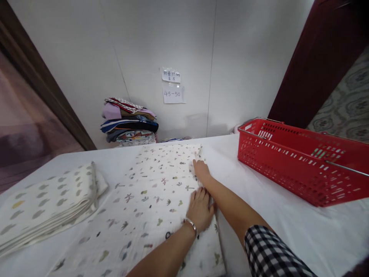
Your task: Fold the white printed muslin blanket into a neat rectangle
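A white cloth (155,196) printed with small plants and figures lies spread over the table, running from its back edge toward me. My left hand (201,207), with a bracelet at the wrist, rests on the cloth near its right edge, fingers stretched forward and holding nothing. Beyond it, my right hand (201,170) touches the cloth's right edge farther back. Its fingers are bent down at a small fold, and their tips are partly hidden. To the left sits a folded, layered white cloth (54,196) with grey prints and one yellow print.
A red perforated basket (288,165) stands on the right of the white-covered table (236,200). Stacked folded fabrics (129,123) are behind the table's back edge. Handwritten paper signs (174,94) hang on the wall. Curtains flank both sides.
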`<act>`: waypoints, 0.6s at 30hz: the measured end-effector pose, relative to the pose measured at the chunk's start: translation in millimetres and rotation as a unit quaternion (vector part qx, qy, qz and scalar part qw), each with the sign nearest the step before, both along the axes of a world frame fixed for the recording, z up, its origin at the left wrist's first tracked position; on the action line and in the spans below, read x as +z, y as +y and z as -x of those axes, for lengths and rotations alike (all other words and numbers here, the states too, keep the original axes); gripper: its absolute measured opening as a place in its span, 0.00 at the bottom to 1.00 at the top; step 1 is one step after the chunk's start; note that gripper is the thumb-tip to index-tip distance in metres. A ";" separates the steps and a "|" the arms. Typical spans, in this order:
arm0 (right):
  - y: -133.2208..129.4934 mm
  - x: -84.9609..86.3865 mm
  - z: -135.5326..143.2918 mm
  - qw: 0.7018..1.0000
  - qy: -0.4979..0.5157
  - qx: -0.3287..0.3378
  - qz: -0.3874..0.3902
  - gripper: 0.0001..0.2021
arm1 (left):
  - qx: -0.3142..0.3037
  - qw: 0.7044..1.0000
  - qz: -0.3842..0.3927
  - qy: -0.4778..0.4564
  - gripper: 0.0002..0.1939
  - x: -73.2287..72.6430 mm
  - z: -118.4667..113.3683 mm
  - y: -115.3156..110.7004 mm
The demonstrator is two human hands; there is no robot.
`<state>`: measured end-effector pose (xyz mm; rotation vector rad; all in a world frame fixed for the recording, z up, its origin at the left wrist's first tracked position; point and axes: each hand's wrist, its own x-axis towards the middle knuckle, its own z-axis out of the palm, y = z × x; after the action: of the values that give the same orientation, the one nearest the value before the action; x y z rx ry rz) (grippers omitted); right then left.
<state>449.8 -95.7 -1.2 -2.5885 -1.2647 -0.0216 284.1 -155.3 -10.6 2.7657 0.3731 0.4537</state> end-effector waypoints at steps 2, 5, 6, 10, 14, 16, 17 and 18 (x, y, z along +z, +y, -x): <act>2.1 -0.6 5.2 1.000 -0.004 0.001 0.006 0.24 | 0.003 1.000 -0.002 -0.003 0.22 -0.2 -0.6 -0.2; 2.8 0.7 5.4 1.000 -0.001 0.000 0.009 0.27 | 0.004 1.000 -0.007 -0.003 0.22 -0.2 -0.9 -0.3; 2.2 1.6 3.6 1.000 0.002 -0.002 0.008 0.27 | 0.004 1.000 -0.008 -0.001 0.22 -0.1 -0.8 -0.2; -6.6 5.3 -15.0 0.999 0.029 -0.040 -0.019 0.22 | 0.004 1.000 -0.004 0.008 0.21 -0.2 0.4 0.7; -21.1 4.8 -39.9 0.989 0.076 -0.122 -0.046 0.23 | 0.008 1.000 0.009 0.007 0.21 -2.5 1.4 1.3; -24.6 2.9 -47.3 0.984 0.098 -0.141 -0.053 0.24 | 0.007 1.000 0.012 0.004 0.20 -3.7 1.6 1.2; -24.9 1.9 -49.6 0.982 0.108 -0.146 -0.056 0.24 | 0.007 1.000 0.013 0.004 0.20 -4.1 1.7 1.1; -24.4 1.1 -51.5 0.980 0.118 -0.149 -0.059 0.24 | 0.006 1.000 0.014 0.003 0.20 -4.2 1.8 0.9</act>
<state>501.4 -120.1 -0.1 -2.5608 -0.7651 0.1443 282.3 -154.4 -14.9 2.7406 0.3960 0.4396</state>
